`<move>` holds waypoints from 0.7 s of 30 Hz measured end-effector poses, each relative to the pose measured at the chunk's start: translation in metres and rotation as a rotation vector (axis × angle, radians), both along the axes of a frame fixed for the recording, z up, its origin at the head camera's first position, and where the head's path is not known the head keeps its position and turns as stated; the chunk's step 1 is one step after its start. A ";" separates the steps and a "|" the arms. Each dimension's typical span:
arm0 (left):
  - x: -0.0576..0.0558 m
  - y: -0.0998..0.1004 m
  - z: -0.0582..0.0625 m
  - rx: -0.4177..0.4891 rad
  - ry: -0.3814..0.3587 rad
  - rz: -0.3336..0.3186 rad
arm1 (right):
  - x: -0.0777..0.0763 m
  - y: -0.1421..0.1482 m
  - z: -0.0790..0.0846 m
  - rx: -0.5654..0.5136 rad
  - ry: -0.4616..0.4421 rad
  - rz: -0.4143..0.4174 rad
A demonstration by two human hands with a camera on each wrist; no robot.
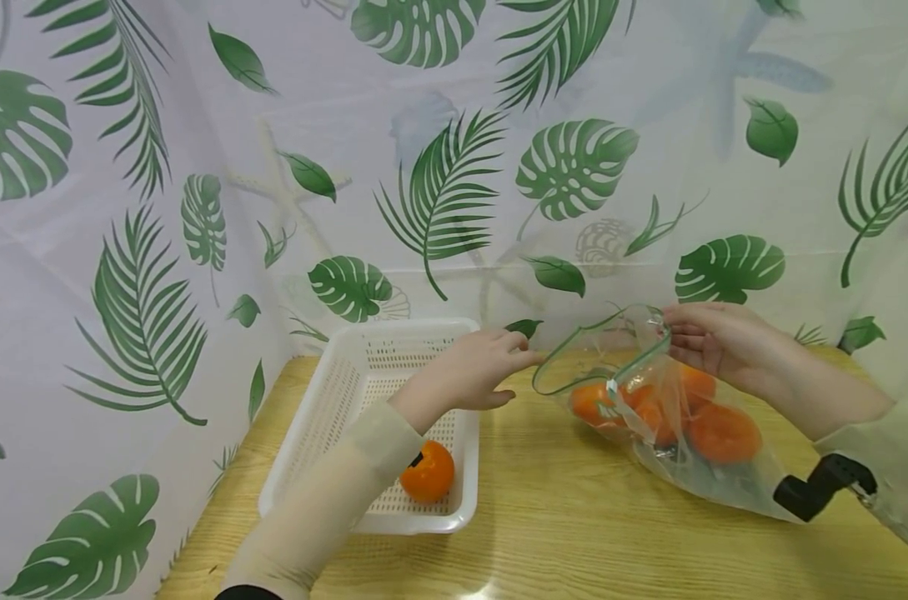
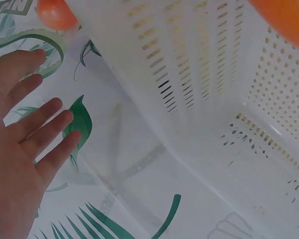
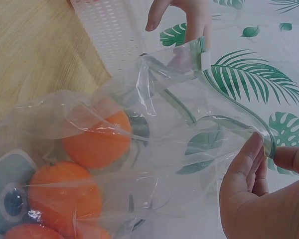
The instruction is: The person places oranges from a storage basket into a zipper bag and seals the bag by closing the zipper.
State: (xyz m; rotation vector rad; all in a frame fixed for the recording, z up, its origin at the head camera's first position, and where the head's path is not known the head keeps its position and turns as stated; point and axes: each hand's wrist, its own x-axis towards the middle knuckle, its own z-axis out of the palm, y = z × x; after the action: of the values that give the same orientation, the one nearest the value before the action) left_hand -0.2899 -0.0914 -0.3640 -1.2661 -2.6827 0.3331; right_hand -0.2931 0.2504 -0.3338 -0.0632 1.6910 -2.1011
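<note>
Fruit (image 1: 724, 433), several round orange pieces, lies inside a clear bag (image 1: 746, 485) on the right part of the table (image 1: 559, 533). One more fruit (image 1: 433, 475), orange with a dark patch on its side, sits in the white basket (image 1: 416, 524) on my left, in the corner nearest me on the right.

With my right hand (image 1: 727, 337) I pinch the rim of the bag between thumb and fingers, above the fruit. The bag's mouth, edged in green, gapes toward the basket, and a white slider (image 3: 205, 60) shows on that edge. The clear plastic is creased, and the body of the bag rests on the table.

My left hand (image 1: 484, 367) holds nothing: its fingers are loosely spread, with gaps between them in the left wrist view. It hangs over the right rim of the basket, fingertips pointing at the bag's mouth and just beside it; I cannot tell whether they touch the plastic.

My pale left sleeve (image 1: 326, 508) crosses over the near part of the basket. A black device (image 1: 821, 485) is strapped at my right sleeve (image 1: 896, 442). Behind everything hangs a white cloth (image 1: 454, 292) printed with green leaves.
</note>
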 end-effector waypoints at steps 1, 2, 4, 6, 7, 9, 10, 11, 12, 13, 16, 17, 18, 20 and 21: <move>0.001 -0.002 0.000 -0.005 0.001 0.002 | 0.000 0.000 0.000 0.000 0.001 0.001; 0.001 -0.003 -0.001 -0.008 0.000 0.002 | 0.000 0.000 0.000 0.002 0.001 0.001; 0.003 -0.008 -0.002 -0.016 0.001 0.008 | 0.001 0.001 0.001 0.008 0.000 0.002; 0.004 -0.012 -0.004 -0.024 0.002 0.012 | 0.002 0.001 0.001 0.011 -0.003 0.002; 0.005 -0.014 -0.005 -0.026 0.000 0.014 | 0.002 0.001 0.001 0.012 -0.004 0.002; 0.005 -0.018 -0.006 -0.028 -0.008 0.025 | 0.003 0.001 0.000 0.012 -0.006 0.002; 0.005 -0.019 -0.007 -0.028 -0.013 0.031 | 0.003 0.001 0.000 0.010 -0.006 0.003; 0.005 -0.021 -0.007 -0.023 -0.016 0.034 | 0.003 0.001 0.000 0.010 -0.005 0.002; 0.005 -0.023 -0.007 -0.017 -0.019 0.038 | 0.003 0.001 0.000 0.009 -0.003 0.002; 0.005 -0.024 -0.007 -0.010 -0.019 0.040 | 0.003 0.001 0.000 0.010 -0.001 0.002; 0.006 -0.029 -0.007 -0.002 -0.017 0.044 | 0.003 0.002 0.000 0.015 0.004 0.004; 0.006 -0.030 -0.007 -0.001 -0.016 0.043 | 0.003 0.002 0.000 0.018 0.007 0.005; 0.007 -0.031 -0.007 -0.003 -0.012 0.043 | 0.003 0.002 0.000 0.020 0.010 0.006; 0.007 -0.034 -0.007 -0.014 -0.013 0.048 | 0.003 0.003 0.000 0.023 0.010 0.007; 0.008 -0.035 -0.007 -0.016 -0.010 0.049 | 0.004 0.003 0.000 0.024 0.010 0.007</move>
State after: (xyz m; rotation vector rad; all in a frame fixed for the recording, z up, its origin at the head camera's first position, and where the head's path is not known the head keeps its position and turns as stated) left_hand -0.2821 -0.1266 -0.3705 -1.2116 -2.7283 0.3554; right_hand -0.2895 0.2534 -0.3336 -0.0729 1.7193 -2.0778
